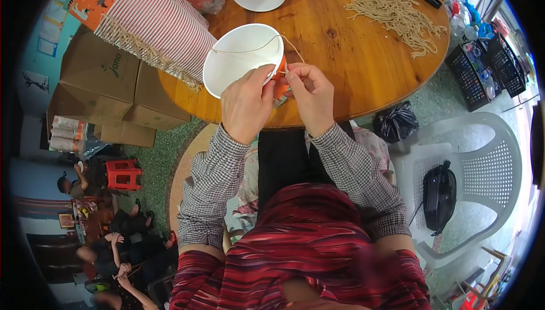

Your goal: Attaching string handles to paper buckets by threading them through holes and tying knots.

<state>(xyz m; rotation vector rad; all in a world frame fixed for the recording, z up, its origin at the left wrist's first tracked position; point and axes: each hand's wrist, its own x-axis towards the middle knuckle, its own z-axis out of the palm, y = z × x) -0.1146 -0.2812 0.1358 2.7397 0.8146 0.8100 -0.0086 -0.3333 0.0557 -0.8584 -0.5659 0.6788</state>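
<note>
- White bucket (238, 66), orange on its outer wall, is at upper centre of the frame, over the near edge of the wooden bench (340, 77). Mouth tilts toward the viewer and the left.
- Left hand (245, 104): fingers bent and closed on the bucket at the lower right of its rim; palm side hidden.
- Right hand (312, 91): thumb and forefinger pinched together on the cord (281, 36) beside the outer wall. Exact hold on the strand partly hidden by the fingers.
- Cord runs from the left of the rim, across the mouth, arcs above the right rim and drops to the right hand.
- Key relation, my judgement: cord end against the outer wall at the right of the rim, where both sets of fingertips meet. Most of the mouth lies up and left of the hands; the bucket's long axis, foreshortened, appears to run from mouth toward lower right. Left hand is nearer the mouth, overlapping the rim; right hand sits just outside it.
- Nested bucket stack (156, 20) slants across upper left, its end just beside the bucket; contact cannot be told.
- Loose cord heap (394, 17) lies at upper right, well apart from the hands.
</note>
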